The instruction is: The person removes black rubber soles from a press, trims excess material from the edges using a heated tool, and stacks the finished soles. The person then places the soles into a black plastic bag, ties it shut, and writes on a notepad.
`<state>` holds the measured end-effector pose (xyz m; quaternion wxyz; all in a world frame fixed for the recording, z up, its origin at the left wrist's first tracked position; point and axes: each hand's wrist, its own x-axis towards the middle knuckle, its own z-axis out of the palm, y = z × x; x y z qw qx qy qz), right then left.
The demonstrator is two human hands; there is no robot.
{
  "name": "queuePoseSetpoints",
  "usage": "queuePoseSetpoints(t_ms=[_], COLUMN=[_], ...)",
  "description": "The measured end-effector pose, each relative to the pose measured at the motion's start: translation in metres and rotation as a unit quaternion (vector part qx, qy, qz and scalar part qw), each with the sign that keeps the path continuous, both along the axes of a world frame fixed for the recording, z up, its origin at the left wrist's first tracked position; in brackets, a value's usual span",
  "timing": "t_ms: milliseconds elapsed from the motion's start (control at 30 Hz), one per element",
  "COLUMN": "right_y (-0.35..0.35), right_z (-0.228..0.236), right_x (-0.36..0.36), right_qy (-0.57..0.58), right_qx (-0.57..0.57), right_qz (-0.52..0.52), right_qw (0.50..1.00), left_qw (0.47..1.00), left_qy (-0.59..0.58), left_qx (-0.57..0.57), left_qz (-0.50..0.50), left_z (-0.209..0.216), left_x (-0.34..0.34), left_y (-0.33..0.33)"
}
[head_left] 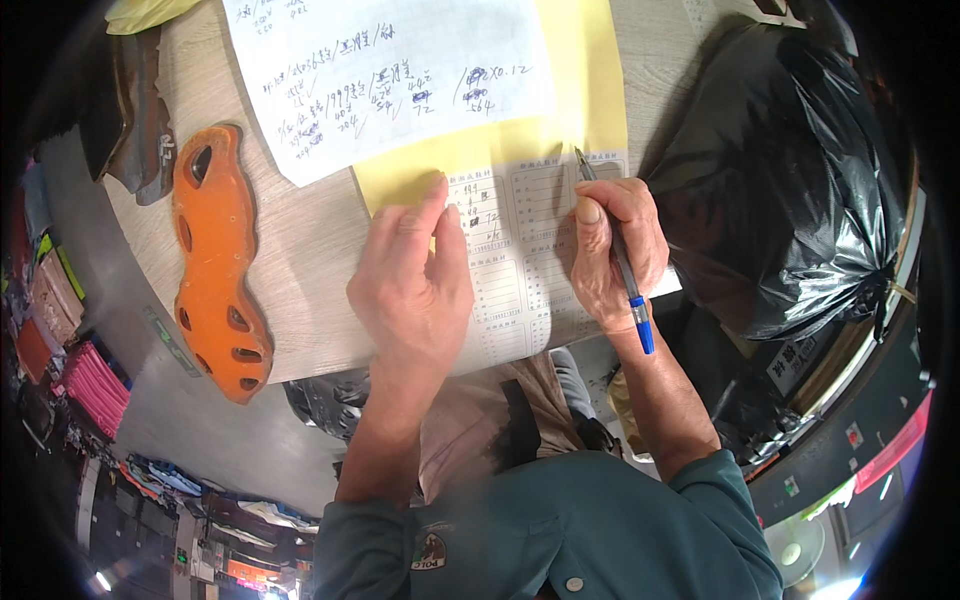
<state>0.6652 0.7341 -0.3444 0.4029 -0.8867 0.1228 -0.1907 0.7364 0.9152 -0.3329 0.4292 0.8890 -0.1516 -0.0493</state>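
My right hand (622, 240) grips a pen (626, 262) with a blue end, its tip pointing away from me near the top of a printed form sheet (490, 290). The sheet is divided into several small boxed forms, and one of them carries handwriting. My left hand (418, 260) lies on the sheet's left part, fingers stretched out, the index finger reaching to the handwritten box. Beyond the forms is a yellow sheet (590, 80). Over it lies a white paper (320, 60) covered with handwritten notes.
An orange wavy template-like piece with cutouts (222, 265) rests at the table's left. Dark metal-looking pieces (150, 130) stand at the far left. A full black plastic bag (780, 190) bulges at the right. Pink folded stuff (95, 390) lies beyond the table's left edge.
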Motion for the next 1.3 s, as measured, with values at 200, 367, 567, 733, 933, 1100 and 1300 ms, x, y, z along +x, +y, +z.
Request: queuePoseSetpoints(t_ms=[200,367,567,733,933,1100,1300], right_y=[0.000,0.000,0.000,0.001,0.000,0.001,0.001], right_z=[0.000,0.000,-0.001,0.000,0.000,0.000,-0.001], right_x=[0.000,-0.001,0.000,-0.001,0.000,-0.001,-0.001], right_qy=[0.005,0.011,0.007,0.015,0.013,0.021,0.015], right_qx=[0.014,0.013,0.015,0.014,0.006,0.012,0.013], right_qz=[-0.003,-0.007,-0.002,-0.005,-0.003,-0.010,-0.007], right_qw=[1.000,1.000,1.000,1.000,1.000,1.000,1.000], left_qw=[1.000,0.999,0.999,1.000,0.996,0.994,0.997], left_qy=[-0.011,-0.021,-0.021,0.003,0.036,0.068,0.043], left_qx=[-0.014,-0.007,0.029,-0.017,-0.056,-0.048,-0.016], left_qz=[-0.001,0.032,-0.006,0.019,0.051,0.075,0.060], left_z=[-0.006,-0.006,0.001,0.000,-0.004,0.000,0.001], left_x=[0.002,-0.003,-0.005,-0.006,-0.005,-0.004,0.004], left_y=[0.003,0.000,0.000,-0.002,-0.003,-0.004,-0.009])
